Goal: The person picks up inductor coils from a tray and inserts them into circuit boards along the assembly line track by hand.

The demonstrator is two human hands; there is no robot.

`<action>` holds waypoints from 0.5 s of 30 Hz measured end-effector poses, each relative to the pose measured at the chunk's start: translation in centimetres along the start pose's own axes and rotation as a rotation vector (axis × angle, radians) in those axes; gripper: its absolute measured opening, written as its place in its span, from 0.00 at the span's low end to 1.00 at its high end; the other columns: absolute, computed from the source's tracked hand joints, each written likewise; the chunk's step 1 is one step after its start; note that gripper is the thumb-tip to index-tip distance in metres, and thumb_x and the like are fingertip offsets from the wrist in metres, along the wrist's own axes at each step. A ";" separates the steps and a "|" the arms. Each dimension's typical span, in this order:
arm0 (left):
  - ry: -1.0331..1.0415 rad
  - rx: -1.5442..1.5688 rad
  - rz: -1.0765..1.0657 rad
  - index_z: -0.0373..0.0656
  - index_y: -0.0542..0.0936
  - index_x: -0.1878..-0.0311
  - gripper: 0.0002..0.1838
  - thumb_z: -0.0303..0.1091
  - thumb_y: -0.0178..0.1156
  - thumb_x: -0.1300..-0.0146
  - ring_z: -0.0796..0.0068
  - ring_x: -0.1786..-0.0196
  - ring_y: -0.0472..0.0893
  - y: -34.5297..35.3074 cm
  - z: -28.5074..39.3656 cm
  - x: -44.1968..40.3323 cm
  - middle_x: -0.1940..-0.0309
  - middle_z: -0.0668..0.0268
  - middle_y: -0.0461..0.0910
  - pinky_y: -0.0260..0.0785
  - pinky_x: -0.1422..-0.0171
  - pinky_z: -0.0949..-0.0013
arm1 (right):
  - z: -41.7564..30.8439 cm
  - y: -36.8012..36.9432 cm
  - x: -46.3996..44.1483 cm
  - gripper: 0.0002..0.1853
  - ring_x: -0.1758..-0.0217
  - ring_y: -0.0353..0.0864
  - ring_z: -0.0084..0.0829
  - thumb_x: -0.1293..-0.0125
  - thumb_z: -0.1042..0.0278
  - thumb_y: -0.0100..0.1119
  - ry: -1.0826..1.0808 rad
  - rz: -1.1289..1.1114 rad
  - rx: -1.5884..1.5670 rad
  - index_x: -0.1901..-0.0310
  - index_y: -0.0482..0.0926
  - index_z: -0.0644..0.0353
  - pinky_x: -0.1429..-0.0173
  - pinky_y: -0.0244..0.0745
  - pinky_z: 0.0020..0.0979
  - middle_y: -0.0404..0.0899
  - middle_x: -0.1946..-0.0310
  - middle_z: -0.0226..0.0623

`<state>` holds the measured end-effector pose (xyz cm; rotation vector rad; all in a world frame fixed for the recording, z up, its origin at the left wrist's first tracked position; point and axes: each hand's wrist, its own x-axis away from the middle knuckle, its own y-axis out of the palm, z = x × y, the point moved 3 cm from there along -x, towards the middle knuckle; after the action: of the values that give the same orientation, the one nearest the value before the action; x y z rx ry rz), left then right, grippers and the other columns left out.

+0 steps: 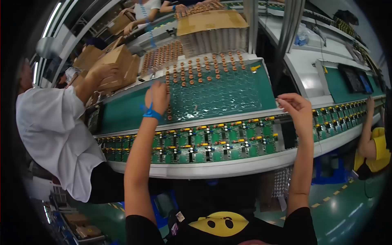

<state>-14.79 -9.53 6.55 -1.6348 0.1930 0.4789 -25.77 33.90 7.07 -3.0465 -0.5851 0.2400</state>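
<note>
My left hand (158,97), with a blue wrist strap (152,114), is at the left edge of a clear plastic tray (220,96), beside copper-wound coils (183,73) in its pockets. Its fingers look curled together, slightly blurred, and what they hold is hidden. My right hand (296,107) is raised over the line at the right, thumb and fingertips pinched on something small that I cannot make out. Below both hands run rows of green circuit boards (212,149) with yellow and dark parts. A dark gap (289,130) in the row is just under my right hand.
A stack of trays topped with cardboard (212,21) stands behind, beside another coil-filled tray (161,57). A white-shirted person (53,130) works at left near cardboard boxes (116,67). At right are a person's arm (367,130), a metal post (290,24) and a black device (353,78).
</note>
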 end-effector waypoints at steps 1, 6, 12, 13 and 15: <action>0.015 0.001 -0.025 0.45 0.77 0.65 0.11 0.25 0.69 0.50 0.53 0.56 0.78 -0.1 -0.2 -0.2 0.64 0.57 0.77 0.71 0.56 0.52 | -0.2 0.5 1.2 0.07 0.61 0.83 0.20 0.36 0.75 0.66 0.011 -0.044 -0.065 0.58 0.85 0.64 0.56 0.77 0.21 0.85 0.63 0.31; 0.105 0.165 0.170 0.42 0.76 0.64 0.09 0.24 0.68 0.45 0.56 0.62 0.78 0.5 -1.7 0.8 0.67 0.58 0.78 0.70 0.59 0.58 | 1.6 -0.3 3.9 0.07 0.58 0.83 0.24 0.39 0.78 0.65 -0.003 -0.215 0.201 0.58 0.86 0.65 0.55 0.78 0.24 0.83 0.64 0.34; 0.003 0.395 0.195 0.43 0.79 0.61 0.10 0.23 0.68 0.44 0.63 0.65 0.79 -5.5 6.7 6.2 0.68 0.62 0.81 0.69 0.59 0.64 | 1.9 0.4 4.9 0.07 0.61 0.80 0.35 0.43 0.77 0.66 -0.197 -0.288 0.505 0.61 0.87 0.59 0.55 0.76 0.32 0.83 0.65 0.35; 0.010 0.421 0.189 0.43 0.79 0.61 0.10 0.22 0.68 0.45 0.64 0.64 0.79 -6.5 8.3 7.3 0.66 0.63 0.81 0.69 0.59 0.64 | 2.1 0.4 4.8 0.07 0.61 0.80 0.35 0.43 0.77 0.66 -0.191 -0.296 0.511 0.61 0.87 0.59 0.55 0.76 0.32 0.83 0.65 0.35; 0.008 0.449 0.138 0.42 0.80 0.61 0.10 0.21 0.68 0.45 0.63 0.62 0.80 -7.3 10.2 10.2 0.62 0.64 0.84 0.69 0.58 0.64 | 2.2 0.5 4.7 0.07 0.60 0.80 0.36 0.44 0.77 0.67 -0.240 -0.294 0.642 0.62 0.87 0.59 0.55 0.76 0.34 0.83 0.65 0.35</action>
<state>-4.71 2.99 8.44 -1.1886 0.3921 0.4934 -21.65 35.19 4.16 -2.3006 -0.7742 0.6435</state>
